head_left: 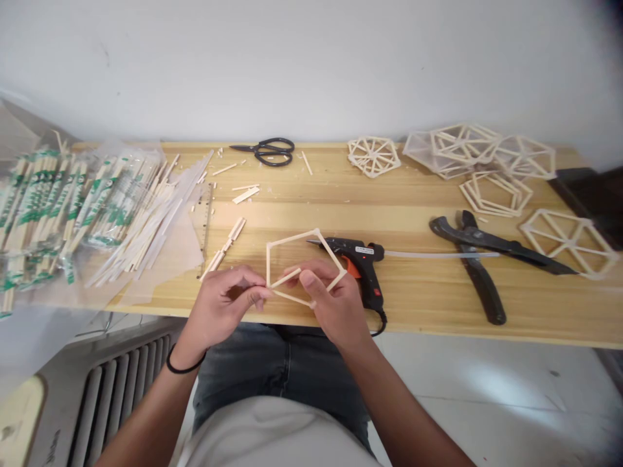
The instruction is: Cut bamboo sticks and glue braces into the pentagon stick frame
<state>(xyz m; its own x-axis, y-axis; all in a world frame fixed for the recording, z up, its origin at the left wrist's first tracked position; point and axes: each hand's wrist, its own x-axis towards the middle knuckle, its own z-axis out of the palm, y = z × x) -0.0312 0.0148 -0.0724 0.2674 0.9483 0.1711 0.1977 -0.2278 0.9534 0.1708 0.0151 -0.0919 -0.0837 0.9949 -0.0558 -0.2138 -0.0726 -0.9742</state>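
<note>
A five-sided frame of thin wooden sticks (293, 237), with pale glue at its corners, is held up over the table's front edge. My left hand (226, 301) pinches its lower left corner between thumb and fingertips. A short wooden stick (286, 277) runs from that corner into the middle of the frame, its other end by my right thumb. My right hand (338, 308) is closed on the frame's lower right side, fingers behind and thumb in front. Just behind my right hand lies a black glue gun (348, 248) with an orange trigger and a lit red light.
Packed chopsticks (43, 201) and loose sticks (141, 227) lie left, beside a clear ruler (207, 227). Black scissors (272, 152) and stick offcuts (246, 194) lie behind. Right are black-handled cutters (487, 243), a spoked wooden frame (569, 243) and several stick structures (467, 149).
</note>
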